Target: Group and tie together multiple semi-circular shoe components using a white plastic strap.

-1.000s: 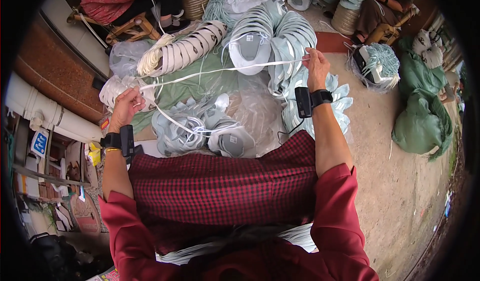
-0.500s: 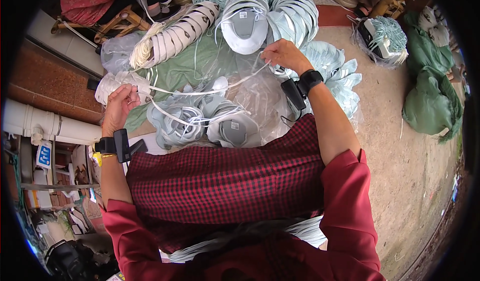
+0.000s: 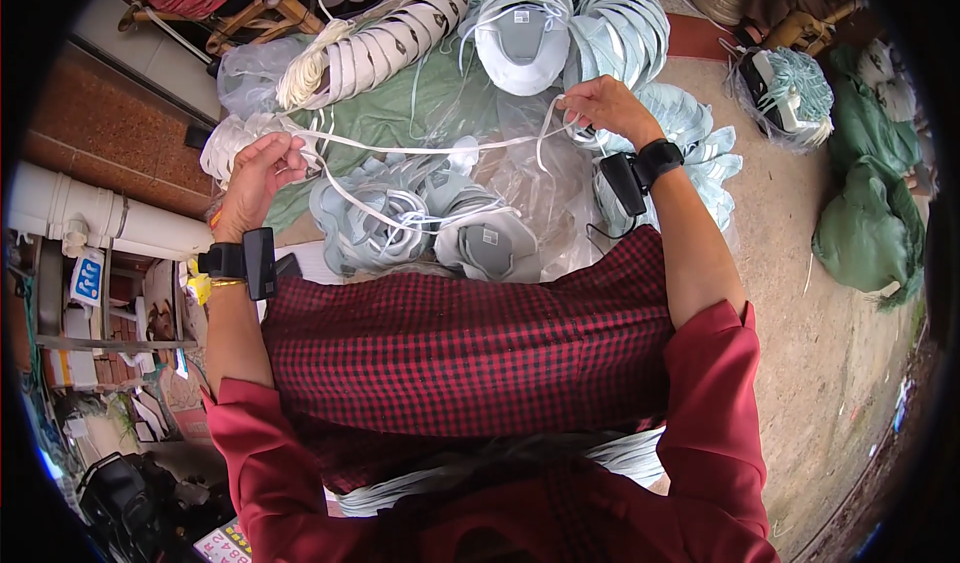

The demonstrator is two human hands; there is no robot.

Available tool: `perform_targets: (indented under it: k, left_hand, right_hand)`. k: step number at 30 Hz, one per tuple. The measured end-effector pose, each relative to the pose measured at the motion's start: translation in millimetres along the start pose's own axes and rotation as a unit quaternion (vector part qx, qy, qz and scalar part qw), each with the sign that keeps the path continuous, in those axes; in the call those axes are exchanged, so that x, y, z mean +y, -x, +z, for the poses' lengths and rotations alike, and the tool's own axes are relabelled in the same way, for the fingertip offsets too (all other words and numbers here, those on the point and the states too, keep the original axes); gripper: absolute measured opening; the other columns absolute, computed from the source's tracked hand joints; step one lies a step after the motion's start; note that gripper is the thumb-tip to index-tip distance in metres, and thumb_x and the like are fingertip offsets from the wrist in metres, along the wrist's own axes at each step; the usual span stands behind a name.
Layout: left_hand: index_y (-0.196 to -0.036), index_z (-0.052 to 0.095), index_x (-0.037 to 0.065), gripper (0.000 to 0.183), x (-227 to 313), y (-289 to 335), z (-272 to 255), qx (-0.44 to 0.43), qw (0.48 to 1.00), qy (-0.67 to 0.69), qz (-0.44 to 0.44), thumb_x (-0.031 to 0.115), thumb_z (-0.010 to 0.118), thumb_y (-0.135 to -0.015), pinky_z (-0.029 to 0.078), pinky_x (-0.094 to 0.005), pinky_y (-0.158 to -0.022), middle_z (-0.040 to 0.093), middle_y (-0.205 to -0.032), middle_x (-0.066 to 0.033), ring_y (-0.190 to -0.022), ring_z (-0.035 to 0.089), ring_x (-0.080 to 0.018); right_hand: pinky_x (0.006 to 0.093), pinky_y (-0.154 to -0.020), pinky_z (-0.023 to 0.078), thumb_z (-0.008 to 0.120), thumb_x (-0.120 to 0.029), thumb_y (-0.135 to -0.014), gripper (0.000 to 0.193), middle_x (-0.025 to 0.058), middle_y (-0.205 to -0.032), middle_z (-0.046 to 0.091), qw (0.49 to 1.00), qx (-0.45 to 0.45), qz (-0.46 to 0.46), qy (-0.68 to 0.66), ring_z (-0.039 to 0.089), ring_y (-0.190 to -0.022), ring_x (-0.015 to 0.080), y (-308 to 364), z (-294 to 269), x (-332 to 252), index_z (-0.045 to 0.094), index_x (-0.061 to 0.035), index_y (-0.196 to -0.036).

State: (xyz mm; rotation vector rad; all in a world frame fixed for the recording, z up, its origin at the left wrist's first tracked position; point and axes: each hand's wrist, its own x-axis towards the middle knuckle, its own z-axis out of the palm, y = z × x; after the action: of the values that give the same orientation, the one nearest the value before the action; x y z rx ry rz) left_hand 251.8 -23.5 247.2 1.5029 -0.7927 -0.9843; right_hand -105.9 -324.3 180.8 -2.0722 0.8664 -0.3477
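A white shoelace (image 3: pixel 440 150) stretches nearly straight between my two raised hands. My left hand (image 3: pixel 262 171) pinches its left part, and a second strand runs down from there toward the light grey-blue shoe uppers (image 3: pixel 488 245) in front of my lap. Whether that strand is threaded into them, I cannot tell. My right hand (image 3: pixel 612 110) is closed on the other part of the lace, with a loose loop hanging below the fingers. Beside my left hand lies a bundle of white uppers (image 3: pixel 228 150). Past my right hand stand rows of pale blue uppers (image 3: pixel 520 51).
A row of cream uppers (image 3: pixel 395 48) lies on green sacking (image 3: pixel 375 113) at the far left. Clear plastic (image 3: pixel 560 193) lies in the middle. On the right are a bag of laces (image 3: pixel 790 93) and green sacks (image 3: pixel 870 223). Red checked cloth (image 3: pixel 465 353) covers my lap.
The lace has gone from sagging to nearly straight, and a loop now hangs below my right hand. My left hand has risen slightly. The whole view has shifted a little.
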Motion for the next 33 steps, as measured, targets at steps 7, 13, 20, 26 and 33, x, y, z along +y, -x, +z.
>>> perform_targets:
  k: [7,13,20,26,33]
  left_hand:
    - [-0.098,0.062,0.002,0.022,2.9,9.1,-4.4,0.013,0.999,-0.051,-0.003,0.02,0.053,-0.09,0.049,-0.0258,-0.07,0.06,-0.075,-0.0014,-0.075,0.059,-0.0126]
    - [-0.101,0.063,0.003,0.02,6.3,7.0,28.9,-0.052,0.995,-0.072,0.039,0.016,0.053,-0.089,0.047,-0.0216,-0.068,0.059,-0.075,0.001,-0.071,0.056,-0.0074]
    - [-0.101,0.061,0.001,0.018,34.6,29.3,69.2,-0.131,0.976,-0.119,0.13,0.01,0.052,-0.089,0.041,-0.0194,-0.06,0.055,-0.068,0.0028,-0.064,0.049,-0.0039]
    - [-0.1,0.062,0.001,0.016,43.5,42.7,88.9,-0.137,0.967,-0.164,0.141,0.009,0.054,-0.09,0.041,-0.0182,-0.061,0.057,-0.07,0.0025,-0.066,0.051,-0.0033]
    - [-0.103,0.062,0.002,0.019,41.4,41.3,97.2,-0.16,0.966,-0.106,0.175,0.011,0.053,-0.09,0.043,-0.0184,-0.059,0.057,-0.07,0.0011,-0.064,0.052,-0.004]
  right_hand:
    - [0.0249,-0.055,0.047,0.064,-0.024,-0.078,0.023,0.0037,-0.064,0.063,1.0,-0.012,-0.021,-0.002,0.057,-0.055,0.0107,-7.4,13.8,-15.8,0.068,-0.0014,-0.079]
    - [0.0322,-0.056,0.047,0.06,-0.018,-0.079,0.018,0.0122,-0.06,0.061,0.993,0.005,-0.072,0.096,0.061,-0.055,0.0209,-0.1,13.1,-0.6,0.066,-0.0015,-0.076]
    - [0.0312,-0.065,0.05,0.06,-0.01,-0.078,0.017,0.0134,-0.085,0.066,0.97,0.087,-0.224,0.038,0.064,-0.072,0.0252,9.4,50.4,-72.3,0.066,-0.0045,-0.093]
    - [0.0248,-0.063,0.049,0.053,-0.016,-0.088,0.04,0.0067,-0.111,0.058,0.923,-0.197,-0.164,-0.285,0.061,-0.083,0.0129,46.1,86.1,-163.2,0.047,-0.0058,-0.126]
    - [0.0223,-0.062,0.047,0.056,-0.019,-0.088,0.046,0.0072,-0.115,0.053,0.878,-0.291,-0.174,-0.339,0.06,-0.083,0.0111,68.6,117.0,-169.3,0.04,-0.0031,-0.129]
